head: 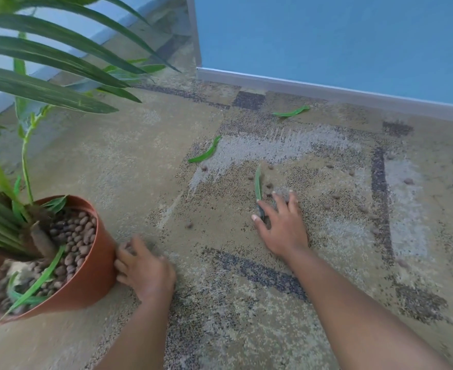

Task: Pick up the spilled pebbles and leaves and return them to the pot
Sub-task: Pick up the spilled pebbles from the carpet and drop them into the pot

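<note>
A terracotta pot [92, 273] with a palm plant and brown clay pebbles stands at the lower left, tilted toward me. My left hand [145, 271] rests against its right wall, fingers curled on it. My right hand [281, 222] lies spread on the carpet, its thumb and forefinger at the near end of a green leaf [258, 182]. Two more leaves lie farther off, one leaf [206, 153] in the middle and another leaf [290, 112] near the wall. Several brown pebbles [269, 186] are scattered on the carpet around and to the right of my right hand.
The floor is patterned beige and dark carpet [233, 303]. A blue wall [326, 44] with a grey skirting board runs across the back right. Long palm fronds [46, 62] hang over the upper left of the view.
</note>
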